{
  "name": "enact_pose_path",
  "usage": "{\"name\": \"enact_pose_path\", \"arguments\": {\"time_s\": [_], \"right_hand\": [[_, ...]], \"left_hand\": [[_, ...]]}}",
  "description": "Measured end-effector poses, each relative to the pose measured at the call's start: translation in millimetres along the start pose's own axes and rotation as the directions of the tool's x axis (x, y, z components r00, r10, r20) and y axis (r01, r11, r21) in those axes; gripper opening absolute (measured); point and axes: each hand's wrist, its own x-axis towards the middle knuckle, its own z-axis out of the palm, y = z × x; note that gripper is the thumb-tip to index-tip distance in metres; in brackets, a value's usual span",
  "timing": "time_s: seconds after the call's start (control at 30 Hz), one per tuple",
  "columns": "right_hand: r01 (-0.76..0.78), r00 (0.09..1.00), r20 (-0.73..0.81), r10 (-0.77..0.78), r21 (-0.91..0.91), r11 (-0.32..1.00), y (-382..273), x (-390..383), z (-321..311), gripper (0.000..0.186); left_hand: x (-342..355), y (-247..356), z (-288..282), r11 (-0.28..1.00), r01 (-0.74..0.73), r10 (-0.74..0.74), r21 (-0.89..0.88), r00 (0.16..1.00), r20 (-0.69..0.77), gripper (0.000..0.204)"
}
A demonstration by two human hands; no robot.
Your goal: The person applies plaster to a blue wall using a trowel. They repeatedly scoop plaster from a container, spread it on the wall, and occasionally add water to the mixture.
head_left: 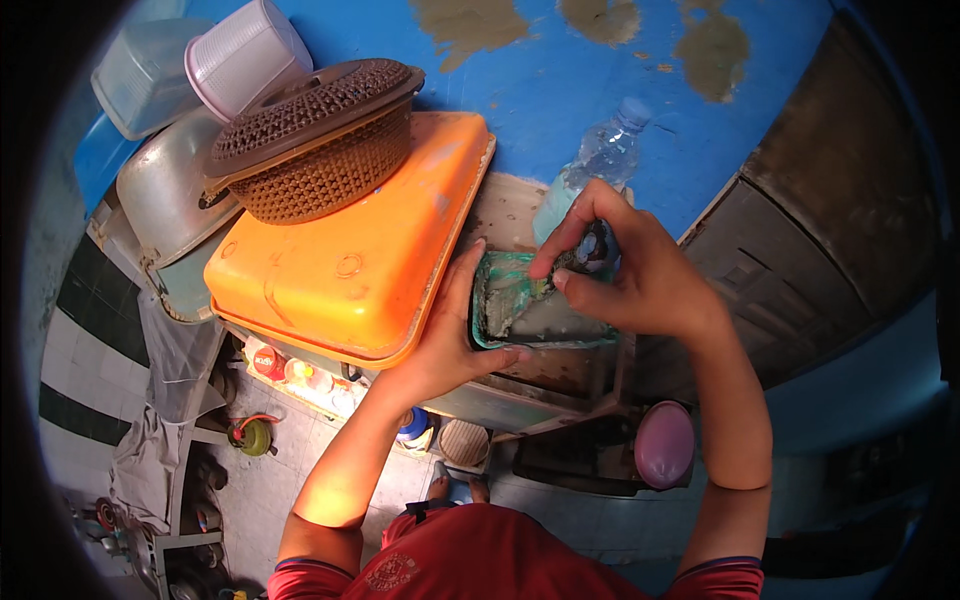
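My left hand [450,330] is wrapped round the near left side of a small green-rimmed plastic tub [510,315], which holds a pale greyish paste or residue. My right hand [625,275] is curled over the tub, with thumb and forefinger close together at a dark, greenish clump I cannot make out, which they seem to pinch. Just behind stands a clear plastic bottle [610,145] with pale liquid, partly hidden by my right hand. An orange lidded plastic box [330,290] lies right beside my left hand.
A brown woven-pattern basket [310,180] sits on the orange box. A metal pot [160,180] and plastic containers [245,50] are stacked at the left, against a blue wall [500,60]. Below are a pink bowl [663,443], a small green gas cylinder [255,437] and shelved clutter [305,375].
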Motion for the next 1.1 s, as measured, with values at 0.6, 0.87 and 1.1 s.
{"name": "enact_pose_path", "arguments": {"time_s": [0.6, 0.87, 1.1], "right_hand": [[-0.097, 0.901, -0.42, 0.112, 0.057, 0.994, 19.6, -49.3, 19.5, 0.029], [-0.052, 0.867, -0.477, -0.143, -0.373, 0.926, 6.8, -68.0, 43.8, 0.025], [-0.17, 0.777, -0.628, -0.051, -0.287, 0.943, -2.9, -96.5, 46.0, 0.025]], "left_hand": [[0.4, 3.9, 2.0, 1.0, -0.007, 0.007, -0.003, 1.0, 0.009, 0.127], [-2.1, 1.9, 3.9, 0.999, -0.052, 0.052, -0.005, 0.999, -0.004, 0.129], [-4.5, 10.4, -1.1, 0.998, -0.041, 0.04, 0.039, 0.999, 0.02, 0.126]]}}
